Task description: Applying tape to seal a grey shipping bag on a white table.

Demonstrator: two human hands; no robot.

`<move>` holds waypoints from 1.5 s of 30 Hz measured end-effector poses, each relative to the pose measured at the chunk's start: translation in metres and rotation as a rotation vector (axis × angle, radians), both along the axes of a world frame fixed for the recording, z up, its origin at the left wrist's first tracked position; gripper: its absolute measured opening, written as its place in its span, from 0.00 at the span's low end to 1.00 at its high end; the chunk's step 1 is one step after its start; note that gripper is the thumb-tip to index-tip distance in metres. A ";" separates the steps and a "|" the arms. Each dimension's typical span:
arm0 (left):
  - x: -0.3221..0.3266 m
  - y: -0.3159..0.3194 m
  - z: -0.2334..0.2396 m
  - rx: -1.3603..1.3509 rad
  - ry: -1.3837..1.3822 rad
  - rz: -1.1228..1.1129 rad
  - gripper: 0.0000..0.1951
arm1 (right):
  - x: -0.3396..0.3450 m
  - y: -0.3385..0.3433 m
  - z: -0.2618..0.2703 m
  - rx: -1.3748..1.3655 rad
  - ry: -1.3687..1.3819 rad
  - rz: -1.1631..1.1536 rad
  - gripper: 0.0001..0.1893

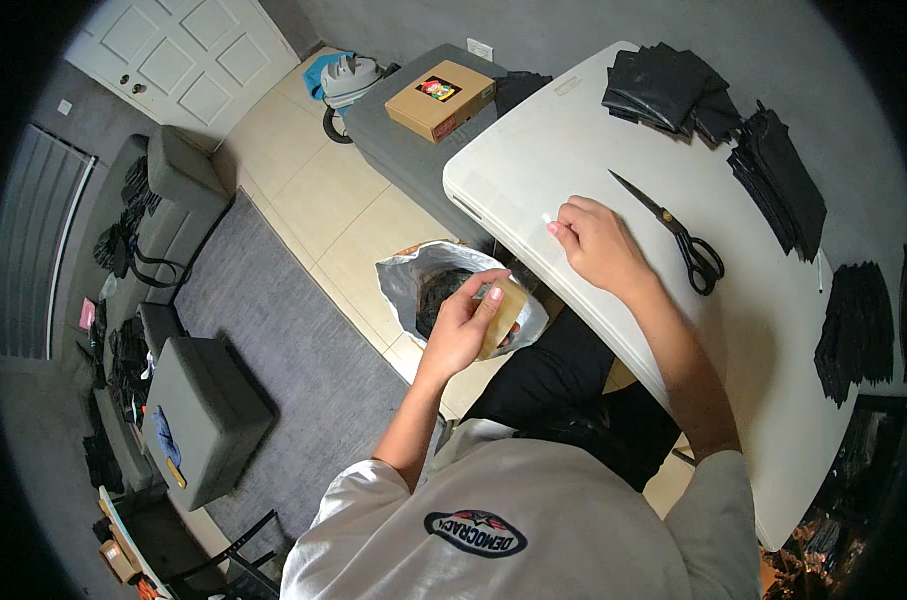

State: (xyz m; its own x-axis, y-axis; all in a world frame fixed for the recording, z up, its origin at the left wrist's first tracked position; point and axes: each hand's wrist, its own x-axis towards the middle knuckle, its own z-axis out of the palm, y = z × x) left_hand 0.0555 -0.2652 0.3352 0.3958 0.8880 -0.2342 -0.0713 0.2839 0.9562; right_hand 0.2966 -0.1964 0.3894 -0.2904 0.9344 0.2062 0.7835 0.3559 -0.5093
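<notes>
My left hand grips a flat yellowish piece, perhaps a roll of tape seen edge-on, though its kind is not plain. It is held over an open silver-lined bag, which has dark material inside. Above the near edge of the white table, my right hand pinches a tiny white bit between thumb and finger. To the right of that hand lies a pair of black-handled tailor's shears, blades together and pointing away from me.
Stacks of black plastic pieces line the table's far side, with more black stacks further right. Past the table, a cardboard box rests on a grey bench. A vacuum cleaner and grey ottoman stand farther off.
</notes>
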 end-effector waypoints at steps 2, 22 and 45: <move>-0.001 0.001 0.000 0.032 0.058 0.045 0.18 | -0.003 0.003 -0.004 0.026 -0.044 0.006 0.12; -0.013 0.003 0.021 -0.074 -0.072 0.033 0.17 | -0.011 0.009 -0.007 0.139 -0.150 0.083 0.10; -0.012 0.001 0.010 -0.140 -0.166 0.008 0.19 | 0.003 -0.028 0.009 0.071 -0.165 0.054 0.24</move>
